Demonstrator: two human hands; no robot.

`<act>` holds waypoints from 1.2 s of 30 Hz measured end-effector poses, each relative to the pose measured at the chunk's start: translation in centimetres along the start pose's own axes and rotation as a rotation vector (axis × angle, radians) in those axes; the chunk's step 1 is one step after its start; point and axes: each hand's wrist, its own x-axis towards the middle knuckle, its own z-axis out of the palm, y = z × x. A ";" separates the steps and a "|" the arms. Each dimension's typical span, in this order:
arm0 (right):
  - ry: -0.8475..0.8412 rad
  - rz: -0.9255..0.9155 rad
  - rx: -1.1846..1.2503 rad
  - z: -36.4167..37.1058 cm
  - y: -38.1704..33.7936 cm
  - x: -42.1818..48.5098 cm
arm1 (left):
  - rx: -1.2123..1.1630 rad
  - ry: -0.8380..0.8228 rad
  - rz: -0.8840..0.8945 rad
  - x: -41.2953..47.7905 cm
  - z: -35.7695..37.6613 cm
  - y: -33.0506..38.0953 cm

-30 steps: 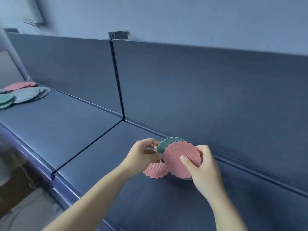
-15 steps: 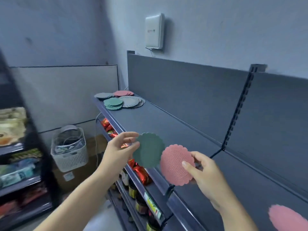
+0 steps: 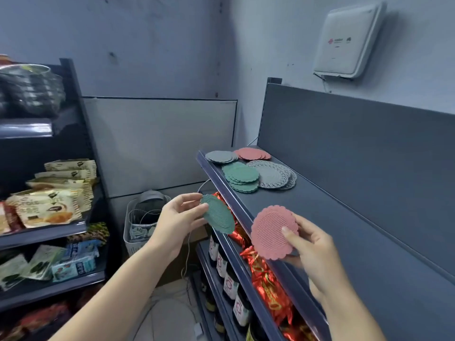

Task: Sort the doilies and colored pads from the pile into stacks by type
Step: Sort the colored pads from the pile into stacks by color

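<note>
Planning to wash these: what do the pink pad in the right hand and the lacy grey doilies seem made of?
Pink pad: likely silicone or rubber, matte, moulded ridges, scalloped edge. Grey doilies: openwork lace pattern; plastic or fabric, cannot tell.

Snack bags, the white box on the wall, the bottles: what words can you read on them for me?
"crois": on the front snack bag; the rest is blurred.
The white box: a red mark and tiny print, too small to read.
The bottle labels: blurred.
The blue packets: blurred.
No words on the green pad or the pink pad.
</note>
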 end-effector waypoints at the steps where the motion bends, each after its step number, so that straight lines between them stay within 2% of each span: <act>1: 0.023 -0.001 0.019 0.6 0.0 2.2 | 0.010 -0.002 -0.001 2.0 0.6 -0.3; 4: 0.044 -0.032 0.030 2.5 -0.5 9.0 | 0.066 -0.023 -0.006 8.5 3.0 -1.3; 8: 0.108 -0.046 0.071 3.9 -1.6 17.8 | 0.263 -0.079 0.035 17.8 5.8 -1.6; 10: 0.153 -0.056 0.066 4.4 -2.0 21.9 | 0.581 -0.106 0.199 22.2 6.9 -1.8; 12: 0.189 -0.061 0.035 4.9 -1.9 25.7 | 1.122 -0.262 0.415 25.8 7.9 -2.0; 14: 0.216 -0.056 -0.013 5.8 -1.6 29.4 | 1.388 -0.386 0.556 29.2 8.7 -2.2; 17: 0.288 -0.007 -0.048 7.8 -0.1 35.5 | 1.323 -0.420 0.571 35.0 9.9 -1.6; 19: 0.356 0.021 -0.136 9.1 1.5 39.2 | 1.343 -0.507 0.623 38.8 10.7 -1.4; 22: 0.457 0.063 -0.441 10.7 3.3 43.5 | 1.490 -0.721 0.763 44.0 11.3 -1.3; 24: 0.508 0.108 -0.646 11.5 3.4 45.1 | 1.562 -0.865 0.793 46.5 11.4 -2.0; 26: 0.493 0.129 -0.765 12.3 3.4 46.0 | 1.571 -0.959 0.818 47.9 11.4 -2.9; 29: 0.453 0.136 -0.882 12.6 3.8 46.3 | 1.489 -1.027 0.961 49.3 12.2 -3.2; 36: 0.550 0.215 -1.017 11.2 2.2 41.0 | 1.403 -1.162 1.142 49.1 16.6 -1.7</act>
